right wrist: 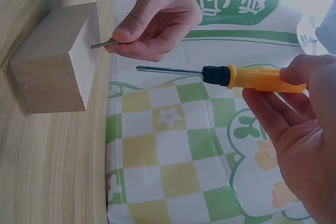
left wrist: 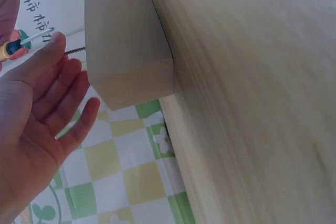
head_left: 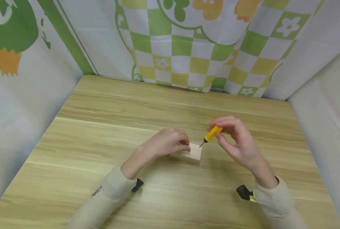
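A pale wooden block (head_left: 196, 153) lies on the table in front of me, its top partly covered by my left hand (head_left: 167, 143) in the head view. Thumb and fingers of that hand pinch a threaded screw (right wrist: 103, 44), whose tip points at the block's upper face in the right wrist view. My right hand (head_left: 241, 146) holds a screwdriver (right wrist: 257, 78) by its yellow handle, between thumb and fingertips. The screwdriver's metal shaft (right wrist: 168, 70) slants down toward the block, its tip apart from the screw.
The wood-grain table (head_left: 101, 136) extends around the block on all sides. A green, yellow and white checked cloth (head_left: 181, 47) hangs at its far edge, with pale sheets on the left (head_left: 30, 105) and right (head_left: 327, 111). Dark wrist devices show at both sleeves.
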Demonstrator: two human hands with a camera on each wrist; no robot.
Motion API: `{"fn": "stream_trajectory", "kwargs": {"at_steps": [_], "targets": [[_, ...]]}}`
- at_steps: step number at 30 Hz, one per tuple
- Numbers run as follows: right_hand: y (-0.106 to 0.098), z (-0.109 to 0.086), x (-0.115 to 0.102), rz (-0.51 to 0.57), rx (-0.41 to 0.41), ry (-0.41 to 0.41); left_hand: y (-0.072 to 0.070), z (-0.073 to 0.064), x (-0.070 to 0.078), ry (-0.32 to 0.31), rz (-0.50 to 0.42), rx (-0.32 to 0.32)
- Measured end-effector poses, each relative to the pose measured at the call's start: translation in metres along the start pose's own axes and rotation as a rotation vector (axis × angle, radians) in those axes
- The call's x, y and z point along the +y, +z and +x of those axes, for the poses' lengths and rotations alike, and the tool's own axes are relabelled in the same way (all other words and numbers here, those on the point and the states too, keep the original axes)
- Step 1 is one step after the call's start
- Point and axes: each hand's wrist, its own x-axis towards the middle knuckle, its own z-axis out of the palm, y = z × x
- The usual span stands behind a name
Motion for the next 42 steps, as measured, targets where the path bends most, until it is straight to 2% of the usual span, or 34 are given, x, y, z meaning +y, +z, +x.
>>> {"fn": "stream_trajectory", "kwargs": {"at_steps": [7, 10, 17, 24, 28, 35, 39, 42], "targets": [[0.000, 0.002, -0.008, -0.016, 0.002, -0.018, 0.003, 0.002, 0.006, -0.129, 0.095, 0.058], [-0.001, 0.000, -0.007, -0.025, -0.005, -0.009, 0.005, 0.002, 0.006, -0.152, 0.111, 0.069], [-0.005, -0.009, 0.001, -0.066, -0.003, 0.015, 0.007, 0.000, 0.001, -0.132, -0.031, 0.026], [-0.008, -0.015, 0.006, -0.114, -0.007, 0.038, 0.001, -0.002, 0.001, -0.143, -0.174, -0.032], [-0.010, -0.013, 0.001, -0.165, 0.019, 0.026, -0.004, -0.006, 0.002, -0.171, -0.180, -0.048], [-0.012, -0.008, -0.015, -0.227, 0.043, 0.019, -0.003, -0.004, 0.005, -0.238, -0.158, -0.019], [-0.015, -0.016, -0.005, -0.279, 0.025, 0.037, -0.005, -0.002, 0.006, -0.279, -0.193, -0.001], [-0.019, -0.024, 0.005, -0.316, 0.022, 0.071, -0.010, -0.007, 0.003, -0.321, -0.221, -0.003]]}}
